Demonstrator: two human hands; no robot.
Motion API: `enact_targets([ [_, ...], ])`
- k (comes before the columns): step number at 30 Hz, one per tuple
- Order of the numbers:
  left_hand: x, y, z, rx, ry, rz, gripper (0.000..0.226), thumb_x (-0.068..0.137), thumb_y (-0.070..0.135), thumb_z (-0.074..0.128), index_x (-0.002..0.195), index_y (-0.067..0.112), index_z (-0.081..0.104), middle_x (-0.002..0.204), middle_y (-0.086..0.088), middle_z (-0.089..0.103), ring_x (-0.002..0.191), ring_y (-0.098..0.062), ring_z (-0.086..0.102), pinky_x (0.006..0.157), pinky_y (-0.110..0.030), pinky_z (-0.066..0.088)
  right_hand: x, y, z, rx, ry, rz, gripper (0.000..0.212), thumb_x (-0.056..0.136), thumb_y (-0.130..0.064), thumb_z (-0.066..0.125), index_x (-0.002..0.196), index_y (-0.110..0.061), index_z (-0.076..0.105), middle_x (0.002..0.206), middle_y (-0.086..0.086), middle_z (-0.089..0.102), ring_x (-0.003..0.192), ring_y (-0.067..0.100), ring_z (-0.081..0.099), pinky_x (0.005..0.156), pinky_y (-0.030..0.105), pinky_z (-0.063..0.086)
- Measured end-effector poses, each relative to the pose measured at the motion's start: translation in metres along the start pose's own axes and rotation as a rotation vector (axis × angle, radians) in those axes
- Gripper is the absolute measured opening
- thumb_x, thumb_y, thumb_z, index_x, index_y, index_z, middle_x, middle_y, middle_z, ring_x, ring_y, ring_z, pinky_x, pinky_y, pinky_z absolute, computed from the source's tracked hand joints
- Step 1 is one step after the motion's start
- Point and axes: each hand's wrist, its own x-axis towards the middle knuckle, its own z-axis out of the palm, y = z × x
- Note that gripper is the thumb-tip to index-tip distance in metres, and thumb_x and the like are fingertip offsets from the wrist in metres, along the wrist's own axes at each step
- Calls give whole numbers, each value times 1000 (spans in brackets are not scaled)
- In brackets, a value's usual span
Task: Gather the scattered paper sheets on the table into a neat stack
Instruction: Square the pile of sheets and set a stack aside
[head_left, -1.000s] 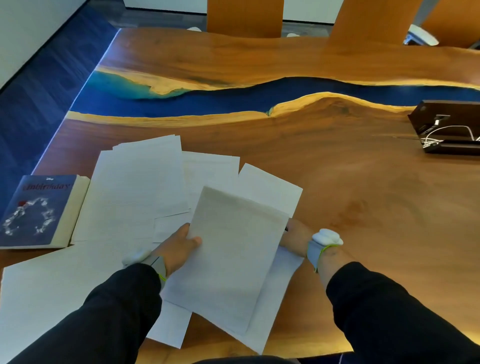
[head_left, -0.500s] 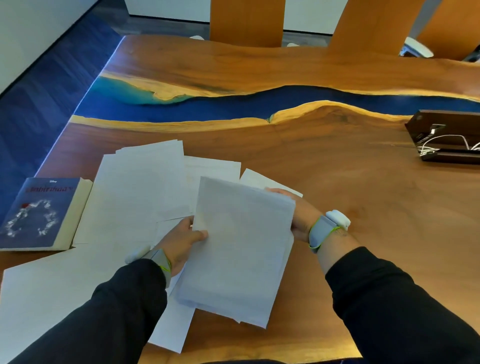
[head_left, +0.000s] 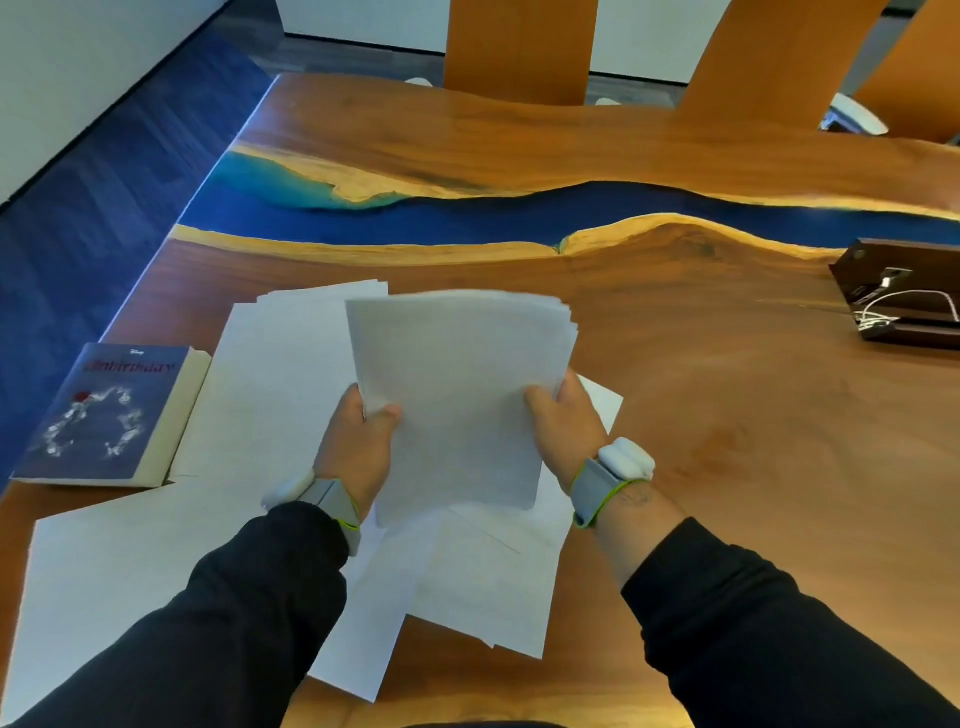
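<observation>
I hold a bundle of several white sheets (head_left: 457, 395) lifted and tilted above the table, its far edges slightly fanned. My left hand (head_left: 358, 447) grips its left edge with the thumb on top. On the right edge my right hand (head_left: 563, 426) grips the same bundle. More loose sheets (head_left: 275, 384) lie spread on the wooden table (head_left: 727, 467) to the left. Other sheets (head_left: 483, 577) lie under my wrists near the front edge, and one large sheet (head_left: 114, 561) lies at the near left.
A blue paperback book (head_left: 104, 410) lies at the table's left edge beside the sheets. A dark box with white cables (head_left: 904, 296) sits at the right. A blue resin strip (head_left: 467, 208) crosses the table. Chair backs (head_left: 519, 47) stand beyond the far edge.
The bundle came up off the table and moved away from me. My right hand came from under its right side to grip that edge. The sheets are now squarer to each other.
</observation>
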Motion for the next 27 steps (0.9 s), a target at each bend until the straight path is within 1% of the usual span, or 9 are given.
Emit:
enact_targets([
  [2, -5, 14, 0, -29, 87, 118, 24, 87, 33, 53, 108, 43, 59, 101, 15, 71, 93, -9, 68, 79, -40, 57, -2, -15, 6, 119, 53, -135, 36, 87, -22, 48, 117, -40, 57, 94, -21, 70, 82, -4, 67, 61, 10, 49],
  [4, -10, 21, 0, -48, 161, 210, 17, 88, 34, 52, 99, 46, 56, 94, 22, 68, 80, 4, 65, 67, -29, 51, -5, -27, 9, 203, 83, -241, 42, 89, -18, 49, 123, -42, 54, 101, -20, 70, 86, -4, 67, 62, 6, 49],
  [7, -16, 17, -3, -27, 219, 255, 15, 91, 29, 54, 103, 37, 50, 94, 17, 67, 78, 2, 64, 63, -26, 47, -11, -24, 18, 203, 73, -282, 45, 89, -13, 51, 117, -48, 49, 99, -22, 67, 87, -6, 66, 64, 6, 49],
  [10, -18, 2, -5, 5, 165, 176, 24, 95, 16, 52, 115, 28, 47, 100, 10, 65, 88, -10, 63, 66, -26, 47, -14, -2, 28, 106, 35, -141, 29, 90, -12, 50, 112, -31, 47, 94, -16, 63, 82, 0, 63, 61, 9, 46],
  [13, -15, -6, -6, 105, 141, 129, 20, 100, 16, 44, 114, 30, 49, 99, 15, 62, 89, -5, 59, 67, -24, 45, -13, 10, 33, 56, 42, -46, 23, 92, -11, 45, 110, -25, 48, 97, -3, 62, 79, 11, 61, 56, 6, 46],
  [18, -10, -7, -14, 169, 215, 219, 19, 102, 19, 39, 113, 32, 48, 97, 16, 59, 83, -2, 56, 65, -22, 40, -10, 8, 33, 95, 89, -111, 24, 89, -16, 46, 109, -30, 49, 85, -18, 61, 75, -7, 60, 53, 1, 44],
  [21, -8, -9, -15, 202, 154, 160, 20, 102, 17, 40, 113, 32, 46, 95, 17, 59, 80, -3, 56, 61, -20, 39, -7, 11, 36, 27, 85, -70, 18, 89, -18, 51, 106, -24, 47, 83, -12, 59, 70, 4, 59, 51, 3, 43],
  [23, -7, -12, -15, 244, 109, 123, 16, 104, 19, 39, 114, 26, 48, 95, 10, 61, 78, -5, 56, 59, -21, 39, -4, 13, 38, -39, 65, -35, 11, 93, -20, 51, 103, -21, 48, 86, -11, 59, 79, 15, 59, 58, 8, 44],
  [27, -2, -16, -24, 247, 147, 134, 14, 104, 22, 38, 112, 26, 48, 94, 13, 61, 78, -7, 58, 58, -23, 41, 1, 9, 40, -165, 16, -63, 22, 96, -34, 45, 114, -26, 51, 110, -4, 63, 104, 22, 61, 93, 38, 50],
])
